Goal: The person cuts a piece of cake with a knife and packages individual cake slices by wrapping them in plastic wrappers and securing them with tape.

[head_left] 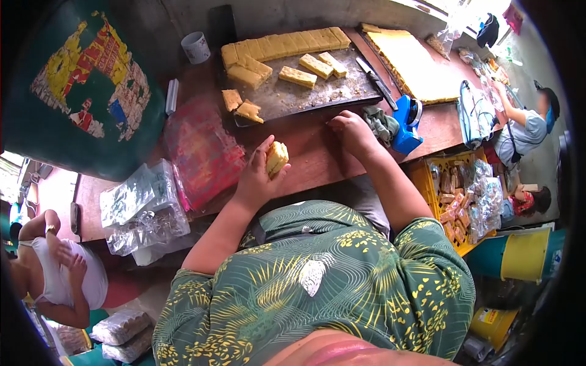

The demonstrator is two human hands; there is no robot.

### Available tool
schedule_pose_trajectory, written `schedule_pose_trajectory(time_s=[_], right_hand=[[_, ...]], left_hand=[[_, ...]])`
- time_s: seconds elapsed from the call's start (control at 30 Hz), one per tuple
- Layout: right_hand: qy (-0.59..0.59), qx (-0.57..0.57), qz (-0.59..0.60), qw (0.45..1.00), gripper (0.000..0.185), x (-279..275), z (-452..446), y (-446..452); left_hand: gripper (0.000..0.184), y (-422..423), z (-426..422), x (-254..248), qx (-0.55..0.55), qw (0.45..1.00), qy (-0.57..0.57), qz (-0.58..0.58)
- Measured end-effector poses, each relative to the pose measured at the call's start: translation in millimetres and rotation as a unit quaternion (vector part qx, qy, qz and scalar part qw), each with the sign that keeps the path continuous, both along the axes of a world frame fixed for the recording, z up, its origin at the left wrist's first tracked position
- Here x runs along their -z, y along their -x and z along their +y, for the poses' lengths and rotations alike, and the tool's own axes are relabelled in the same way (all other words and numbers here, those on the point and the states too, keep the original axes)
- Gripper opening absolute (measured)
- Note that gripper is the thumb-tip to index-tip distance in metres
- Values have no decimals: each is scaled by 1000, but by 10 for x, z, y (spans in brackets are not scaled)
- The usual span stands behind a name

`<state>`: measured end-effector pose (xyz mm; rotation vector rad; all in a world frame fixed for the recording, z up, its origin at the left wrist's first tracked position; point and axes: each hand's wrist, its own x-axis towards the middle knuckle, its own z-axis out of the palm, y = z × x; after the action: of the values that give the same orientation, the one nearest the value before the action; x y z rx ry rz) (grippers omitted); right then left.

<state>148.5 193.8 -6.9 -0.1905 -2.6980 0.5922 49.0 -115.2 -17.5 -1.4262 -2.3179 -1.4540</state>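
My left hand (264,168) is closed around a yellow cake piece (277,158), held above the table's front edge. My right hand (354,131) is over the table just below the metal tray, its fingers curled; whether they hold anything is too small to tell. On the dark tray (342,96) lie a row of cut yellow cake (287,46) along the back and several loose bars (298,77). A knife (376,82) rests at the tray's right side. Near my right hand sit a grey-green cloth (381,124) and a blue tape dispenser (407,125).
A large sheet of cake (412,64) lies at the right back. Clear plastic bags (146,204) and red plastic (201,149) are at the left, beside a green drum (91,91). A yellow crate (424,183) holds wrapped pieces. People stand at both sides.
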Motion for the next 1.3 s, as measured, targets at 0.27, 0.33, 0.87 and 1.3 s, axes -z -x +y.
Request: schedule_pose_trajectory(time_s=[0.27,0.33,0.87,1.3], right_hand=[[-367,102,222,898,43,-1042,321,135],[-207,91,107,968,47,-1112,69,163],[-66,73,5,995,60,-464,-207,-572],[150,-169,44,973,78,-129,-759,-258]], left_hand=[[77,4,24,1,7,1000,-14,7],[79,8,20,16,9,999,-16,-35],[80,37,39,86,14,999,-14,26],[89,5,540,-200,33,952,250,173]])
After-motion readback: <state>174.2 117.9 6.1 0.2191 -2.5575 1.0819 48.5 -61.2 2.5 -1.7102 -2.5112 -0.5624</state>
